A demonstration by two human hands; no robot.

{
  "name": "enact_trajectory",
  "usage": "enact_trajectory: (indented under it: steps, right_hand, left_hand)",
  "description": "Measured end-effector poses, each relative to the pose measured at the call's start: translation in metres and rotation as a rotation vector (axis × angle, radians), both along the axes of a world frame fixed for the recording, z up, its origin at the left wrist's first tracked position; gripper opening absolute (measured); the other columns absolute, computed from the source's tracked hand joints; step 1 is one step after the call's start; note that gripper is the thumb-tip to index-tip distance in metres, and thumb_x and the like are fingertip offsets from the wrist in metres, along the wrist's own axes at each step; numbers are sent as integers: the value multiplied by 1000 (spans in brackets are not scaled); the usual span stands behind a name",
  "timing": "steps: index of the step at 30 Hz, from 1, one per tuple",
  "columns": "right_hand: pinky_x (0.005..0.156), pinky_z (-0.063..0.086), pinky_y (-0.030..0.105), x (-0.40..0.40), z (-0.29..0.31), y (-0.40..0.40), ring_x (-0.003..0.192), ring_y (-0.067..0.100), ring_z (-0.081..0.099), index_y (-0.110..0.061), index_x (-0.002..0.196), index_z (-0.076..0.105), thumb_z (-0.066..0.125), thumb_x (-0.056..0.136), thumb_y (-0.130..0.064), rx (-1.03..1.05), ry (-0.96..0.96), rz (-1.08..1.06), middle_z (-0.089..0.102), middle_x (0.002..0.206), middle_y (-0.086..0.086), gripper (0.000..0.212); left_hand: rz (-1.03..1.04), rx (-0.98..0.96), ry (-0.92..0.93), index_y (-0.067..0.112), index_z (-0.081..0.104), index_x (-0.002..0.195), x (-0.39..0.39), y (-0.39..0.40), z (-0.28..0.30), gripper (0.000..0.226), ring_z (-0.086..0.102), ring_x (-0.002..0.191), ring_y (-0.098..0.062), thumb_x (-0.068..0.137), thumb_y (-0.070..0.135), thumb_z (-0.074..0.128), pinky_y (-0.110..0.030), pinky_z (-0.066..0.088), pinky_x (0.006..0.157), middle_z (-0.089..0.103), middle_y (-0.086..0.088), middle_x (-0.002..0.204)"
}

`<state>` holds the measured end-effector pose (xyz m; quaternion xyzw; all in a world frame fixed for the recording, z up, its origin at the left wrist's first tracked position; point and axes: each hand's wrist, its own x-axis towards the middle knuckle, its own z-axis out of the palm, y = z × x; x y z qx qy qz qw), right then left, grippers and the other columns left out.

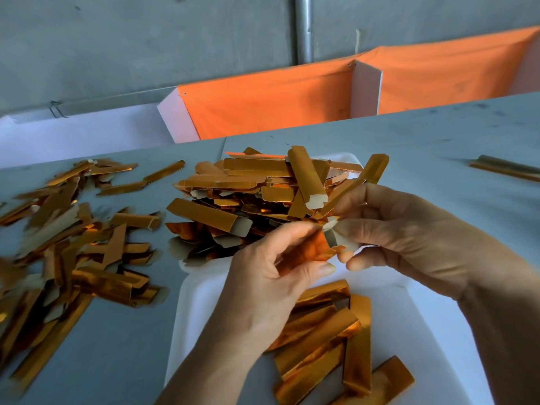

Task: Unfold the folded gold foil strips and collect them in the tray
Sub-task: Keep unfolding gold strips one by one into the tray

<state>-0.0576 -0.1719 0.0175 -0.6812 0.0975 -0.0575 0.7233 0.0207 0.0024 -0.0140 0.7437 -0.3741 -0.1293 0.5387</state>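
Pinching one gold foil strip (314,245) from both ends, the left hand (271,276) and right hand (409,235) hold it just above the white tray (204,302) — its long axis runs between the two pinches, tray directly beneath, so dropping suits either hand.

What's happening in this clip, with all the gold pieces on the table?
A person is working one gold foil strip with both hands: the left hand and the right hand each pinch it above a white tray. The tray already holds several gold pieces near the person, and a taller heap sits at its far end. A loose pile of strips lies on the grey table to the left.
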Motion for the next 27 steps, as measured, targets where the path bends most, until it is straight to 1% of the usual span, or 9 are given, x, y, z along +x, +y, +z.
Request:
enact_trajectory:
  steps: [2,5,9,12,15,19,23,25,27]
  right_hand:
    - [55,53,19,-1,0,-2,62,16,67,-14,83,71,68,69,-20,-17,-23,32,70,75,5,16]
    - [56,52,18,-2,1,-3,61,12,66,-21,77,74,69,66,-25,-38,-48,56,70,74,1,13]
    - [60,54,20,-2,1,-2,69,16,70,-23,74,73,70,63,-26,-45,-75,78,73,83,7,12]
    - [60,55,21,-2,0,-4,69,17,69,-21,74,71,72,64,-25,-32,-85,86,72,82,9,10]
    - [62,55,21,-3,0,-6,74,18,70,-18,81,70,80,69,-29,-36,-105,125,72,84,7,19]
    - [65,55,23,-5,3,-6,85,23,71,-18,93,68,79,68,-27,-81,-119,184,71,93,6,28]
    - [62,55,25,-3,5,-2,80,24,72,-20,84,67,71,71,-18,-197,-145,109,71,90,6,15]
    - [61,54,25,-4,6,1,77,24,72,-18,80,66,70,72,-18,-193,-150,93,71,87,6,8]
    - [60,54,24,-4,7,3,71,23,71,-15,79,63,74,78,-15,-181,-146,83,70,82,5,10]
  left_hand:
    - [-19,-46,16,48,65,104,0,1,1,38,64,99,2,66,44,70,-10,49,80,70,21,100]
    - [-9,-80,-10,57,62,104,0,2,3,40,63,98,5,64,49,67,-7,48,78,69,26,99]
    - [-31,-73,-104,46,56,117,-3,2,6,43,61,101,3,75,40,63,-5,45,77,69,18,102]
    - [-46,-53,-152,42,51,121,-5,1,6,41,58,105,6,81,35,59,-2,43,78,65,17,111]
    - [-42,-62,-158,42,50,124,-4,1,6,42,57,106,4,83,35,58,-3,43,79,64,16,111]
    - [-34,-92,-125,48,54,120,-1,3,7,39,58,107,1,83,37,60,-5,43,81,65,19,108]
    - [-26,-88,-141,41,55,122,0,3,6,41,58,107,2,82,35,62,-3,42,80,65,20,107]
    - [-20,-88,-157,42,54,121,0,3,6,41,58,105,3,82,34,62,-3,43,79,64,20,106]
    - [-20,-80,-185,41,53,123,-1,4,6,41,58,106,1,83,35,62,-5,44,80,65,18,107]
